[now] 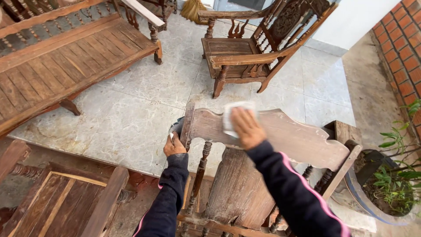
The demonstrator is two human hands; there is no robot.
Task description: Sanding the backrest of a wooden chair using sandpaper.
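Bench (66, 57) left, armchair (254, 48) ahead, potted plant (386, 184) right, perhaps against wall (401, 48).

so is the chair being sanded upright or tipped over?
Upright. The chair stands with its top rail uppermost; the right hand presses a white pad on it, and the left hand grips the post.

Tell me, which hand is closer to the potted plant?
Right. The right hand presses a white cloth on the chair's top rail, nearer the potted plant. The left hand grips the rail's far end.
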